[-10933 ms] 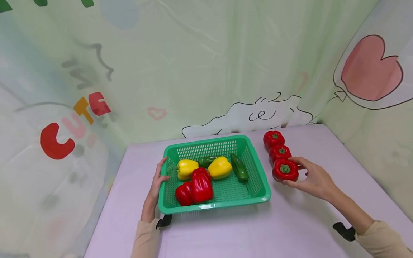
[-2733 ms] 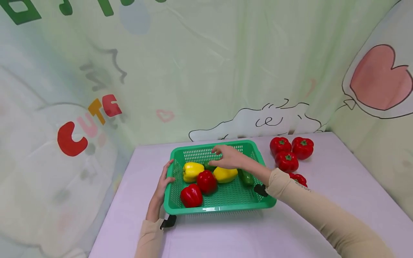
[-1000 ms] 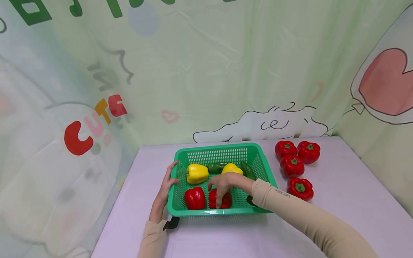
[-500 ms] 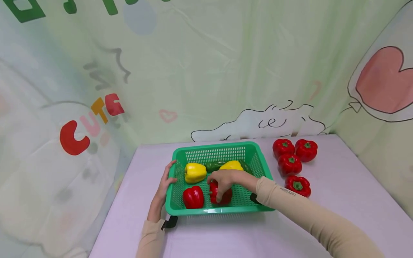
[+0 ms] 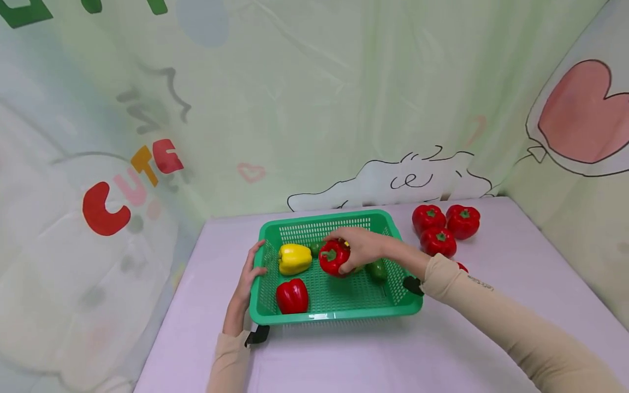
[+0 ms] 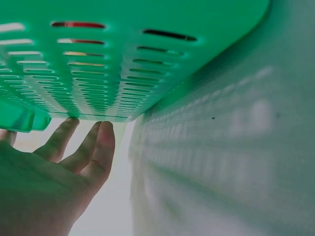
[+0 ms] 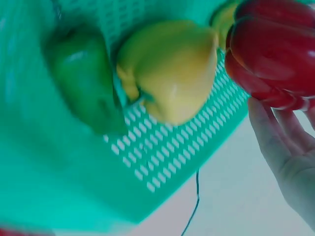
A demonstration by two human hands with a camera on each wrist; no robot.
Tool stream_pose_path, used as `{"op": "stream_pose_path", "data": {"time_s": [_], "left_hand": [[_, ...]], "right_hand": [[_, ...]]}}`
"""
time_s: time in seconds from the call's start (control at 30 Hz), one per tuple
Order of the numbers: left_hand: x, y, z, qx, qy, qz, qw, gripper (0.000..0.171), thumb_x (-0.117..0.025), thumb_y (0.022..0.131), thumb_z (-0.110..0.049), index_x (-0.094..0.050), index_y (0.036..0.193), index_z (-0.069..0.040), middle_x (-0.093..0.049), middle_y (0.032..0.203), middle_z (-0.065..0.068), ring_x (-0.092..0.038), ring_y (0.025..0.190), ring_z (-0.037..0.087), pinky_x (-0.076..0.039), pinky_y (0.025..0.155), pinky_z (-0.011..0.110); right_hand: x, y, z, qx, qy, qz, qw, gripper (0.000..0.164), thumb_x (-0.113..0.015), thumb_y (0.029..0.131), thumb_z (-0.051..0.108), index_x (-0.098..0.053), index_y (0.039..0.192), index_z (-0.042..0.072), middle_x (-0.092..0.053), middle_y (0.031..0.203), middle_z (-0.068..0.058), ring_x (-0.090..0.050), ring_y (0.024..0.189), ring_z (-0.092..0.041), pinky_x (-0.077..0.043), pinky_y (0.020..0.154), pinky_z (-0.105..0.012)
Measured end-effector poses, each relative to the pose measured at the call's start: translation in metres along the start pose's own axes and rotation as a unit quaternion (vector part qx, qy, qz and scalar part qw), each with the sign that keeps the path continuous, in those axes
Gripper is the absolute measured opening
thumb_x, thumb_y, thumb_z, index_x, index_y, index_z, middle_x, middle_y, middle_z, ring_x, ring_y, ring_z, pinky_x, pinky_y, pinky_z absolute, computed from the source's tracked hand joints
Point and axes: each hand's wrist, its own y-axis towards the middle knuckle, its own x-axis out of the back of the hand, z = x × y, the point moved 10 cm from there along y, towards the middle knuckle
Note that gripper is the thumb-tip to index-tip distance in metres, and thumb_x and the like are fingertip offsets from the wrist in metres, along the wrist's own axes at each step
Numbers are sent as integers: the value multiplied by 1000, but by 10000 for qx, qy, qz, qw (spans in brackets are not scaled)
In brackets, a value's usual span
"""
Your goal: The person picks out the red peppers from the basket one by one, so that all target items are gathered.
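A red bell pepper [image 5: 332, 266], stem toward the head camera, is in my right hand [image 5: 366, 245], fingers and thumb around it, above the green plastic basket [image 5: 339, 315]. My left hand [image 5: 248, 275] holds the basket's left side, thumb over the rim; in the left wrist view its fingers [image 6: 101, 147] touch the perforated wall. Inside lie another red bell pepper [image 5: 292, 296] at the front left and a yellow one [image 5: 295, 259] behind it. The right wrist view shows a second yellow pepper [image 7: 170, 69] beside a long green pepper [image 7: 81, 73]. Another green one [image 5: 316, 249] is partly hidden.
Right of the basket, several red bell peppers [image 5: 439, 241] stand grouped on the pale lilac table [image 5: 363, 360]; the nearest is mostly hidden by my right sleeve [image 5: 511, 322]. A printed curtain [image 5: 314, 109] hangs behind and along the sides.
My right hand has lifted the red bell pepper from the basket's front middle, up and away from me. Earlier, more red peppers were set out on the right. The left hand stays on the basket.
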Motion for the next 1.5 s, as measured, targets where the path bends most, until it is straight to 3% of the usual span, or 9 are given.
{"op": "stream_pose_path", "data": {"time_s": [0.27,0.47,0.63,0.77,1.17,1.5], "left_hand": [[2,5,-4,-39,-34,14,10000,73,-39,87,-2,-21,156,-16,-15,161,16,-27,138,47,-33,103,66],[2,4,-3,-37,26,-24,10000,73,-39,86,-4,-20,156,-16,-16,161,17,-29,137,47,-35,102,65],[0,3,-1,-66,-38,16,10000,73,-38,86,-2,-20,156,-15,-15,161,17,-28,138,47,-36,102,63],[-2,3,-1,-84,-80,63,9999,72,-37,87,-2,-19,156,-15,-14,161,17,-26,138,47,-35,103,63],[-4,-5,3,-23,-23,146,9999,72,-39,88,-3,-18,156,-14,-13,160,19,-27,136,48,-38,101,62],[-2,-2,-2,-108,-4,94,9999,72,-38,87,-4,-19,156,-14,-14,160,18,-28,135,47,-38,101,60]], "right_hand": [[51,-30,-15,-5,442,-938,9946,72,-82,72,14,-52,136,2,-59,127,-13,-54,114,-33,-56,83,-40],[68,-53,-43,-388,688,-1413,9868,76,-84,73,18,-49,139,5,-55,133,-16,-51,120,-39,-55,86,-47],[87,-79,-58,-370,807,-1861,9785,75,-84,74,18,-49,140,7,-54,136,-15,-49,124,-38,-50,92,-54],[101,-103,-67,-454,592,-2171,9733,75,-84,76,19,-49,141,6,-56,134,-16,-52,121,-38,-52,89,-55],[115,-163,-110,-989,278,-2682,9579,75,-82,78,21,-47,141,1,-57,127,-24,-54,111,-45,-58,75,-46],[126,-201,-154,-1581,369,-2888,9435,76,-79,82,20,-41,144,-3,-50,131,-29,-48,113,-50,-48,67,-16]]}}
